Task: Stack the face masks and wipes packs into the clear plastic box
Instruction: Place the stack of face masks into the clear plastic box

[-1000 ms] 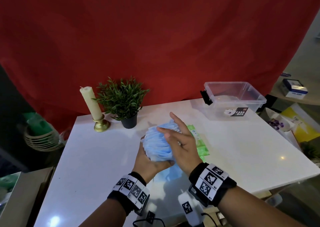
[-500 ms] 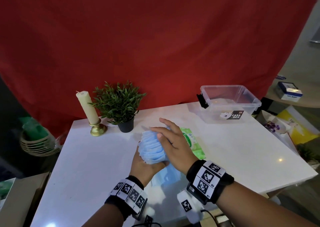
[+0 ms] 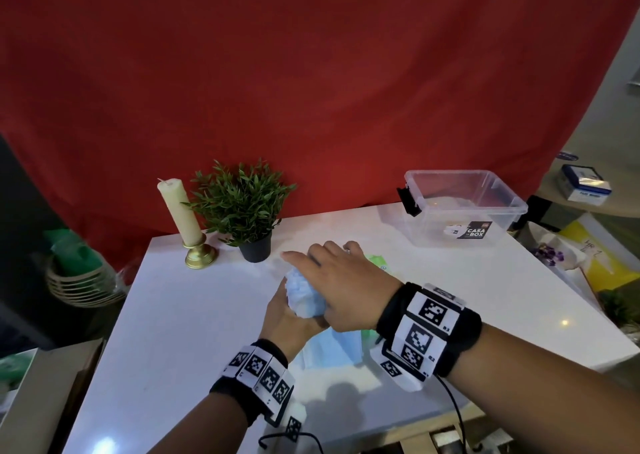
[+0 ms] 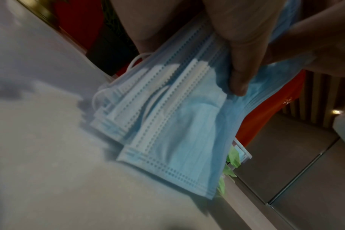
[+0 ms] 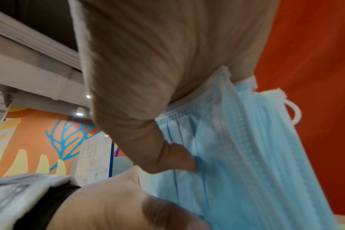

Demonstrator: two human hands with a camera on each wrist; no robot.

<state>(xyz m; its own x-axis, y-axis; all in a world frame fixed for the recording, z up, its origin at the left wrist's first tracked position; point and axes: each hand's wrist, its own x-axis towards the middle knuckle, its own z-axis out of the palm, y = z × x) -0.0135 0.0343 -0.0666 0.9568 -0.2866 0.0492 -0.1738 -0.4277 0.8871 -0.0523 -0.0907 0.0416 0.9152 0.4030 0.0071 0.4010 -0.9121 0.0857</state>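
White tabletop (image 3: 166, 332) runs out in front of you, with a red curtain (image 3: 311, 89) hanging behind it. Take the potted plant (image 3: 242, 207) at the back of the table as your marker.

Nearest to you, well in front of the plant, a few blue masks (image 3: 327, 348) lie flat on the table below your wrists. Just above them your left hand (image 3: 289, 318) grips a thick bundle of face masks (image 3: 303, 292) from underneath — the left wrist view shows its thumb and fingers curled round the sheaf, whose lower ends fan down onto the table. Your right hand (image 3: 341, 285) lies across the top of the same bundle; its fingers reach forward nearly straight over the masks, while the right wrist view shows the thumb pressing into the side of the stack, so you hold the bundle between both hands.

Under your right hand and to the plant's right, a green wipes pack (image 3: 379, 263) peeks out on the table.

Beside the plant, on its left, a cream candle (image 3: 180, 211) leans in a brass holder (image 3: 200, 254). Well to the plant's right, at the table's back corner, sits the clear plastic box (image 3: 464, 207) — open-topped, with a black label on its front.
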